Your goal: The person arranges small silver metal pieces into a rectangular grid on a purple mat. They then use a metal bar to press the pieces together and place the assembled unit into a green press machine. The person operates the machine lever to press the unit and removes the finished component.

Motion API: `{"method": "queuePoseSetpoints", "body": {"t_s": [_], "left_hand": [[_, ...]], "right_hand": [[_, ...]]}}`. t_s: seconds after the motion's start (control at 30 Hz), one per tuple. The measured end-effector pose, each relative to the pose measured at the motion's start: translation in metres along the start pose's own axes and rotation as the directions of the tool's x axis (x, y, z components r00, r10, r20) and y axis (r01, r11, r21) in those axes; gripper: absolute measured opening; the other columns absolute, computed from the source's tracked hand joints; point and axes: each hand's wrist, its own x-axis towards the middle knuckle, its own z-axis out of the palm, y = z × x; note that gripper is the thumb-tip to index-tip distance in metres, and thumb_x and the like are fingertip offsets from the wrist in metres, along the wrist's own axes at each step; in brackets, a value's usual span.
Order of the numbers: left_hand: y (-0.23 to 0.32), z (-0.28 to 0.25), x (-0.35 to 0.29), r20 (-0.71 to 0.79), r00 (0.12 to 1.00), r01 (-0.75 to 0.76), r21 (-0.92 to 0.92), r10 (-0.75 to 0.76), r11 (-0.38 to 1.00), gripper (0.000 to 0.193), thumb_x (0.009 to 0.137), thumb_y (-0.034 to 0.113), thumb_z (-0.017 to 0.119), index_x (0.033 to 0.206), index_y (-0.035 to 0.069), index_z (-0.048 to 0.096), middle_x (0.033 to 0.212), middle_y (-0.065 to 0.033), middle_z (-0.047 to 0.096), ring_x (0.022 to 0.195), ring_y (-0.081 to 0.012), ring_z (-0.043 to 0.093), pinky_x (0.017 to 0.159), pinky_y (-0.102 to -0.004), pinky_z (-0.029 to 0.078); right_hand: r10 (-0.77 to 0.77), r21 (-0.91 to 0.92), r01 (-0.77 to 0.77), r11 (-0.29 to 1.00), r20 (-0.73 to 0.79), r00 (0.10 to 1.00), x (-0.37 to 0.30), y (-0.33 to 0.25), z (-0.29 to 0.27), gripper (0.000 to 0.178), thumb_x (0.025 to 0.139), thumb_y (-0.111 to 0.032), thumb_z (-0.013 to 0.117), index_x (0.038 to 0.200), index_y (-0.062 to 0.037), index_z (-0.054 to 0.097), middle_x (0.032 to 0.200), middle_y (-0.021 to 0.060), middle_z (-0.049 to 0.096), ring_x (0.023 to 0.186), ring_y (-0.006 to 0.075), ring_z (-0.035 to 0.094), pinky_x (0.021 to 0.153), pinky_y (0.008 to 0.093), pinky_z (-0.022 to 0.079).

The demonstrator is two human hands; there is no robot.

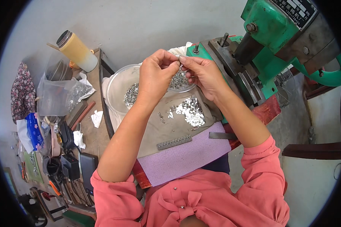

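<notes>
My left hand and my right hand meet fingertip to fingertip above the bowls. Both are closed in a pinch around a tiny grey metal part, mostly covered by the fingers. Below my right hand is a clear round bowl with small silvery metal parts. A larger clear bowl stands partly behind my left wrist, with more metal parts in it. On the brown cloth lies a loose pile of shiny flat metal pieces. Nearer me rests a grey toothed metal strip.
A green press machine stands at the right. A lilac textured mat covers the near edge, with a flat dark metal bar on it. At left are a yellow bottle, a clear plastic container and a blue tissue pack.
</notes>
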Motion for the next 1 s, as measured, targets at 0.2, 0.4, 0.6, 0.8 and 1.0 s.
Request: {"method": "queuePoseSetpoints", "body": {"t_s": [0.2, 0.4, 0.6, 0.8, 1.0], "left_hand": [[0.003, 0.000, -0.008, 0.008, 1.000, 0.006, -0.139, -0.005, 0.990, 0.009, 0.091, 0.005, 0.070, 0.096, -0.001, 0.066, 0.090, -0.0052, 0.071, 0.083, -0.0104, 0.067, 0.078, -0.0257, 0.054], [0.002, -0.006, -0.011, 0.056, 0.993, 0.102, 0.027, -0.103, 0.994, 0.018, 0.091, 0.003, 0.069, 0.108, -0.005, 0.067, 0.101, -0.0112, 0.073, 0.095, -0.0147, 0.069, 0.087, -0.0283, 0.055], [0.007, -0.013, -0.040, 0.084, 0.996, 0.005, 0.254, -0.027, 0.967, 0.034, 0.092, 0.001, 0.067, 0.123, -0.010, 0.062, 0.116, -0.0185, 0.072, 0.110, -0.0233, 0.069, 0.097, -0.0323, 0.054], [0.026, -0.035, -0.106, 0.125, 0.992, -0.058, 0.368, 0.013, 0.928, 0.037, 0.088, 0.001, 0.070, 0.125, -0.002, 0.064, 0.119, -0.0164, 0.072, 0.106, -0.0219, 0.072, 0.093, -0.0333, 0.056], [0.007, -0.054, -0.168, 0.163, 0.987, -0.077, 0.468, -0.001, 0.881, 0.035, 0.083, 0.004, 0.075, 0.116, 0.000, 0.067, 0.104, -0.0169, 0.070, 0.090, -0.0323, 0.070, 0.078, -0.0381, 0.056]], "right_hand": [[0.021, 0.147, -0.024, 0.989, 0.021, 1.000, -0.002, -0.001, 0.001, 0.026, 0.089, -0.028, 0.080, 0.104, -0.0073, 0.078, 0.084, -0.0063, 0.067, 0.072, 0.0022, 0.053, 0.063, 0.0196, 0.045], [-0.106, -0.127, 0.100, 0.987, -0.044, 0.993, -0.001, -0.003, 0.000, 0.025, 0.086, -0.023, 0.082, 0.101, -0.0029, 0.078, 0.081, -0.0013, 0.070, 0.069, 0.0052, 0.055, 0.062, 0.0210, 0.045], [-0.235, -0.369, 0.189, 0.910, -0.083, 0.968, 0.002, 0.001, -0.006, 0.022, 0.088, -0.018, 0.078, 0.097, 0.0018, 0.078, 0.080, 0.0032, 0.073, 0.064, 0.0080, 0.062, 0.061, 0.0240, 0.050], [-0.315, -0.514, 0.262, 0.817, -0.018, 0.949, 0.001, 0.008, -0.011, 0.024, 0.087, -0.024, 0.077, 0.097, -0.0016, 0.079, 0.076, 0.0041, 0.074, 0.064, 0.0084, 0.067, 0.062, 0.0260, 0.051], [-0.396, -0.703, 0.305, 0.643, 0.036, 0.918, 0.003, 0.011, -0.012, 0.022, 0.085, -0.027, 0.079, 0.096, -0.0077, 0.081, 0.071, 0.0027, 0.072, 0.066, 0.0085, 0.063, 0.064, 0.0265, 0.049]]}}
